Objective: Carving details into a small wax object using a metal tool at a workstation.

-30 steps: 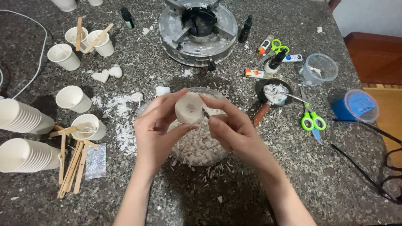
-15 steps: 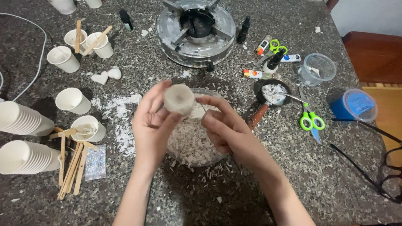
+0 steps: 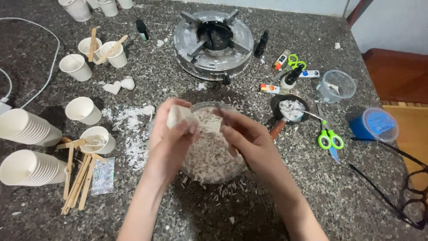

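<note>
Left hand: the left hand (image 3: 171, 138) is curled, fingers pinching a pale wax block (image 3: 179, 117) at its fingertips, the block raised over the left rim of the bowl
Right hand: the right hand (image 3: 249, 138) sits just right of the block, fingers bent and drawn together toward it; whether they touch it or grip anything cannot be told
Bowl: a clear bowl (image 3: 196, 172) heaped with pale wax shavings lies directly under both hands, at the near middle of the speckled stone counter (image 3: 249, 205)
Near left: wooden sticks (image 3: 78, 178) lie beside two stacks of paper cups (image 3: 26, 147), with loose shavings scattered between them and the bowl
Near right: black glasses (image 3: 392, 178) rest at the counter's right edge
Middle right: green-handled scissors (image 3: 329, 136) lie next to a small dark pan (image 3: 290, 109); a blue lidded tub (image 3: 374, 125) stands beyond them
Far: a round metal burner (image 3: 214, 42) stands behind the bowl, single paper cups to its left, small bottles and a lighter to its right
</note>
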